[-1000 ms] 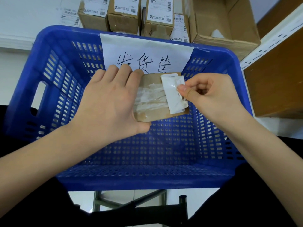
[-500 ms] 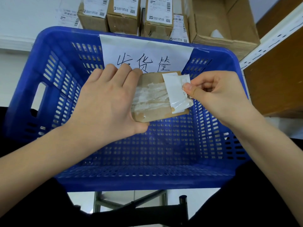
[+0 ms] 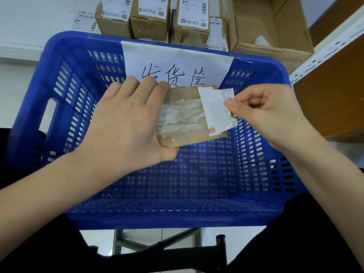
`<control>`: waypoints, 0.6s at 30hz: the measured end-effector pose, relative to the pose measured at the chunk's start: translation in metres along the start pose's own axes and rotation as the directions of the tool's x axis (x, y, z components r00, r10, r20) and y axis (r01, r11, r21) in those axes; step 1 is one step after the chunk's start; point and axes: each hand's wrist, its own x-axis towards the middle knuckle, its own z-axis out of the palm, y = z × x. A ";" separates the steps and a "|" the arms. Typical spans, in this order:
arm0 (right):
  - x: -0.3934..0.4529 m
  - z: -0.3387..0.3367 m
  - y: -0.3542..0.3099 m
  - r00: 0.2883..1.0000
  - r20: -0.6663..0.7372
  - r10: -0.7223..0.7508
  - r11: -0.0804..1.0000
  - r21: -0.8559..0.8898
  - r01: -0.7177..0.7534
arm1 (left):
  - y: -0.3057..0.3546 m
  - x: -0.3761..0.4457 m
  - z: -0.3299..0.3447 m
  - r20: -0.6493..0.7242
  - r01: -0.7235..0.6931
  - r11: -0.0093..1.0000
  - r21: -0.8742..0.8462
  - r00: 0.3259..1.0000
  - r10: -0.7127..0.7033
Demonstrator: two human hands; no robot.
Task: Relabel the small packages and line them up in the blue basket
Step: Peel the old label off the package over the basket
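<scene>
Further peeled, label (image 3: 215,110) pinched by right hand (image 3: 262,113); left hand (image 3: 126,127) grips package (image 3: 183,115).

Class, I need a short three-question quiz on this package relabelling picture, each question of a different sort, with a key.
1. True or false: the left hand holds the small cardboard package over the blue basket.
2. What does the right hand pinch? A) a marker B) the white label C) a tape roll
3. Fill in: the labelled boxes stand ____ the basket's far wall.

Key: 1 true; 2 B, the label is partly peeled off the package; 3 behind.
</scene>
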 end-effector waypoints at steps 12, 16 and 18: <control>0.000 0.000 0.002 0.999 0.002 -0.035 0.999 -0.033 0.035 | -0.002 -0.005 0.001 -0.003 -0.003 1.000 0.005 1.000 0.003; 0.001 0.000 0.002 0.999 0.012 -0.041 0.999 -0.035 0.042 | -0.004 -0.008 0.002 0.002 0.005 1.000 0.013 1.000 -0.005; 0.001 0.000 0.003 0.999 0.015 -0.042 0.998 -0.041 0.043 | -0.006 -0.009 0.002 0.007 0.008 1.000 0.015 1.000 -0.008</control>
